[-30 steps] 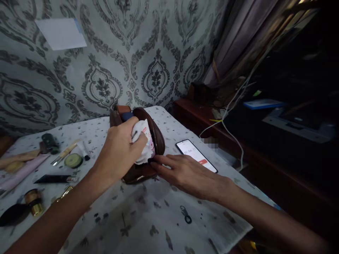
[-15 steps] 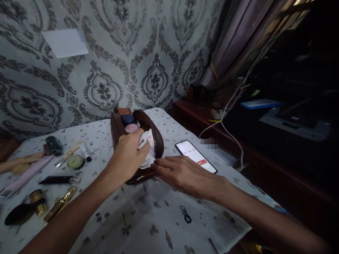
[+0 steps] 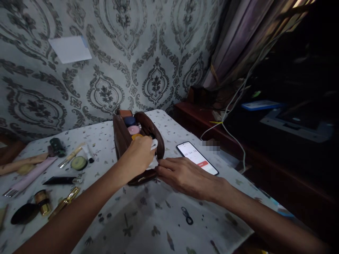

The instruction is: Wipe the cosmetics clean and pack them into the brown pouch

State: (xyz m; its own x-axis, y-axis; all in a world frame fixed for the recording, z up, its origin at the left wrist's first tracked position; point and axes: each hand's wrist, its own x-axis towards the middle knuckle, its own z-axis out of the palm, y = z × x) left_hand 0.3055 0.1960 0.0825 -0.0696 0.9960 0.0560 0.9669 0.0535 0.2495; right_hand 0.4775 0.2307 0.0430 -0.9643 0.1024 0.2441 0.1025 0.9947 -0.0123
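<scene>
A brown zippered toiletry bag (image 3: 120, 139) stands unzipped on the table. Inside show a dark blue round lid (image 3: 129, 121), a pink round lid (image 3: 134, 130) and something yellow-orange (image 3: 137, 136). My left hand (image 3: 139, 153) is closed on a crumpled white soft packet (image 3: 153, 163), down in the bag's mouth; the hand covers most of it. At the bag's near right rim, my right hand (image 3: 182, 173) has its fingers together and pinches the edge; its thumb is hidden.
A lit phone (image 3: 196, 157) lies right of the bag. Makeup is spread at left: a black tube (image 3: 59, 180), a green-topped round jar (image 3: 78, 162), a pink tube (image 3: 30, 176), a gold bottle (image 3: 65, 201) and a black brush (image 3: 25, 213). White cables (image 3: 239, 148) hang at right.
My left hand has pushed the white packet lower into the bag, so less of it shows. Something yellow-orange has come into sight beside that hand. My right hand stays at the rim.
</scene>
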